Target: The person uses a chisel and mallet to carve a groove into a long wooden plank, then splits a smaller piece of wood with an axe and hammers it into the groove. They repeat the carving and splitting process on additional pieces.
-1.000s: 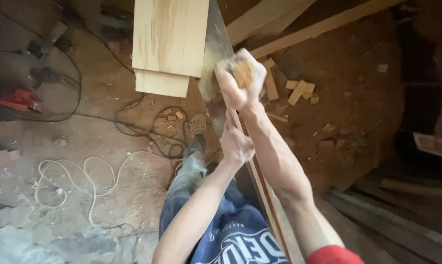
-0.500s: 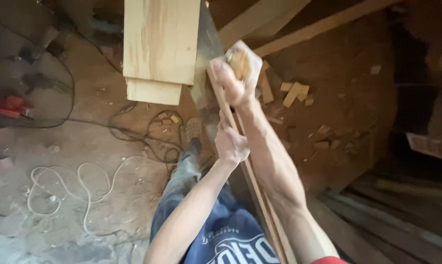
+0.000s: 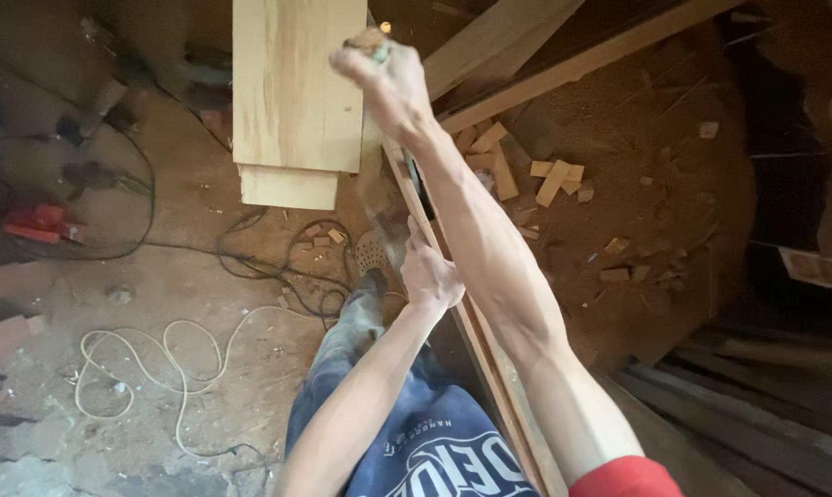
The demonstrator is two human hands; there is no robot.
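My right hand is stretched far out, closed around the wooden handle of a handsaw. Its blurred blade runs back toward me along a long narrow wooden strip. The strip slants from near my body up past my right forearm. My left hand grips this strip about halfway along, just below the blade's end. Below my arms are my leg in jeans and a dark blue shirt.
Two stacked pale boards lie beyond the hands. Small wood offcuts litter the dirt floor on the right. Black cables, a white cord and a red power tool lie left. Long planks sit lower right.
My right hand has pushed the saw forward, away from me, until the arm is nearly straight. The left hand has kept its hold on the strip.
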